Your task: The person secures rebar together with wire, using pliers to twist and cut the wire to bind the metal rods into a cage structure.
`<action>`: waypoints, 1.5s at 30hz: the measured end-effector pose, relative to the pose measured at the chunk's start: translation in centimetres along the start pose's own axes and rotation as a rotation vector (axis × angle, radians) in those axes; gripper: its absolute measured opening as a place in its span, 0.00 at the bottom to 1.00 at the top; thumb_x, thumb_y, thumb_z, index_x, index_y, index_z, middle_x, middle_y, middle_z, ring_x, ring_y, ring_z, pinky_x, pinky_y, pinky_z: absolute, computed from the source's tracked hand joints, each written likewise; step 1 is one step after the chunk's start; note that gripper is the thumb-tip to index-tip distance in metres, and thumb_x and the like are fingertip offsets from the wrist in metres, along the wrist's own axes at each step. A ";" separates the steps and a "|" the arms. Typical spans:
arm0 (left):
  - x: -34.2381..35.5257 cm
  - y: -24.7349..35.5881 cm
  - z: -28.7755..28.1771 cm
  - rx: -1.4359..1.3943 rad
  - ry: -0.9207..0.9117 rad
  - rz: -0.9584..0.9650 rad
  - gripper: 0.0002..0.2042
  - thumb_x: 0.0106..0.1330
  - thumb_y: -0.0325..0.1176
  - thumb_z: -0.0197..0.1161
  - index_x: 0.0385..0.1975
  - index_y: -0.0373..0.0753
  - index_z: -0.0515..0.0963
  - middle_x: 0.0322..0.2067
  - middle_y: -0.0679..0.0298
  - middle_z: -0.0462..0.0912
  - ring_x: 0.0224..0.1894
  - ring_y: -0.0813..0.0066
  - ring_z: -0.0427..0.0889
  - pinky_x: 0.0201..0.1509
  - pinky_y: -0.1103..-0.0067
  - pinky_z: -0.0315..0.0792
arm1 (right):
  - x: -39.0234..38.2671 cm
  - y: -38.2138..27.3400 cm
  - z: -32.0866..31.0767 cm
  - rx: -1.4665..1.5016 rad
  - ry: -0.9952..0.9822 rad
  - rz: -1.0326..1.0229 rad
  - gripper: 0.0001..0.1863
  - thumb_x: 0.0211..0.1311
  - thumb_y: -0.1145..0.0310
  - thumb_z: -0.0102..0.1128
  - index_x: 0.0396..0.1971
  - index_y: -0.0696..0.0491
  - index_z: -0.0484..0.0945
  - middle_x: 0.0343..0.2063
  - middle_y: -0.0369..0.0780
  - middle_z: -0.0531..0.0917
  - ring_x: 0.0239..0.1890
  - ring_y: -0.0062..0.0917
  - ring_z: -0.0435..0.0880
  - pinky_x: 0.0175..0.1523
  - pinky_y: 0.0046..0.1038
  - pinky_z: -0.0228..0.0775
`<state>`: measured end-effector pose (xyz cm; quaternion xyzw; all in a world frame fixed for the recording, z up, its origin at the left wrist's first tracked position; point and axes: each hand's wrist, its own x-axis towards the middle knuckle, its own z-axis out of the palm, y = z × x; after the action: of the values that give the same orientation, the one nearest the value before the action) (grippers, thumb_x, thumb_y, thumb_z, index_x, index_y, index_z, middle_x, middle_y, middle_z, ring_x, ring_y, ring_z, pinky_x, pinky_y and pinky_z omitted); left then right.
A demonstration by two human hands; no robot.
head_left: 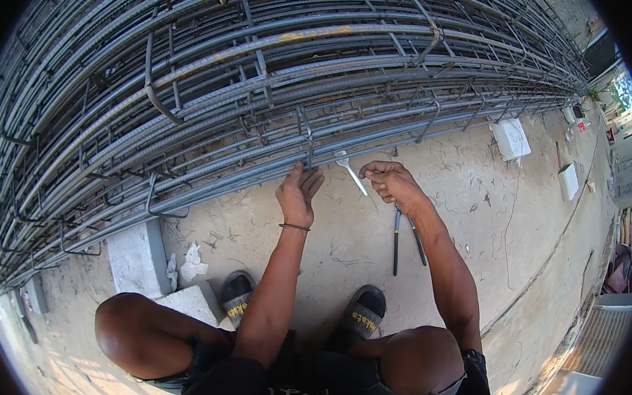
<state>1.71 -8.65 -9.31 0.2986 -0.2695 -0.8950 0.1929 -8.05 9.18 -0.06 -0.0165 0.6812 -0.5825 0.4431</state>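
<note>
My left hand (299, 195) reaches up to the near edge of a long bundle of steel rebar cages (287, 76). Its fingers are stretched and a little apart, with the tips close against the lowest bars beside a bent stirrup (306, 127). To its right, my right hand (395, 185) is raised over the floor, thumb and fingers pinched together; whatever they grip is too small to make out. Between the hands lies a white-handled tool (351, 172) with a wide head next to the bars. Below my right hand rest pliers (396, 246) with dark handles, their head hidden by that hand.
White blocks (139, 255) stand under the bars at left, and another white block (510, 139) at right. Crumpled white paper (194, 262) lies near my feet. Wire scraps litter the concrete floor (342, 242). A smaller block (568, 182) is farther right.
</note>
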 end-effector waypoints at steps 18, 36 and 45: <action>0.5 1.0 -0.5 0.116 0.038 -0.030 0.05 0.61 0.27 0.61 0.34 0.34 0.77 0.23 0.60 0.80 0.23 0.75 0.81 0.24 0.82 0.74 | -1.5 -0.6 0.3 -0.141 -0.067 -0.014 0.07 0.64 0.68 0.53 0.29 0.52 0.77 0.12 0.23 0.58 0.14 0.08 0.50 0.18 0.16 0.37; -0.5 1.7 0.5 0.262 0.056 -0.044 0.14 0.60 0.36 0.61 0.40 0.33 0.74 0.28 0.52 0.82 0.23 0.67 0.82 0.26 0.76 0.77 | 4.1 -1.3 0.1 0.030 -0.237 0.283 0.07 0.61 0.69 0.54 0.33 0.58 0.75 0.12 0.24 0.59 0.11 0.07 0.51 0.14 0.14 0.38; 0.1 0.6 0.6 0.287 0.232 0.123 0.14 0.56 0.34 0.65 0.40 0.36 0.75 0.37 0.59 0.79 0.34 0.69 0.79 0.29 0.73 0.76 | 5.1 -3.1 0.5 -0.110 -0.125 0.264 0.11 0.59 0.70 0.58 0.38 0.62 0.77 0.12 0.28 0.67 0.12 0.12 0.61 0.16 0.18 0.51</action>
<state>1.42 -8.92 -8.61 0.4070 -0.3883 -0.7935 0.2324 -12.43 5.04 -0.49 0.0124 0.6795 -0.4787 0.5559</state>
